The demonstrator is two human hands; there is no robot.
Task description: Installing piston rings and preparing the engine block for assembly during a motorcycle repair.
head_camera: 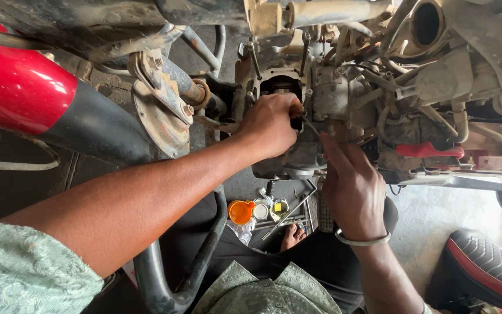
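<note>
Two hands at engine [297, 104], frame centre | left hand [269, 125] clenched on black-handled tool [304, 121] | right hand [351, 183] fingers extended, steadying it | fastener being worked, seemingly; firm turn required next

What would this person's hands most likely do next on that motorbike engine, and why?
Probably turn the tool a little further. The left hand grips a dark-handled tool pressed against the engine just below its open square port, while the right hand points fingers at the same spot, seemingly steadying it.

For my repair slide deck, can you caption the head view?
Left hand turns a tool at a motorcycle engine while the right hand steadies nearby.
</note>
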